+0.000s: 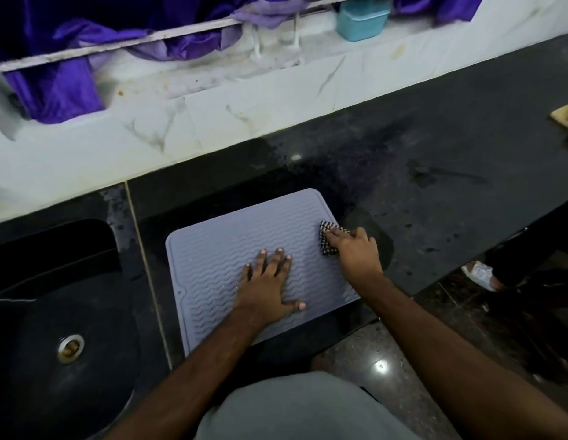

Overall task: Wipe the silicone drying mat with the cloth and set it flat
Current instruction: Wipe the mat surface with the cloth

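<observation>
While the left hand (267, 281) lies flat with spread fingers, pinning the grey ridged mat (212, 262) on the dark tabletop (435, 160) just right of the sink (54, 312), the right hand (355, 249), its grip bunched on the checked cloth (327, 239) at the mat's far right edge, would best wipe along the ridges toward the sink.

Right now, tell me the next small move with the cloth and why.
Probably sweep the checkered cloth leftward across the silicone drying mat. The right hand holds it at the mat's right edge, droplets still dot the ridges, and the left hand pins the mat flat.
</observation>
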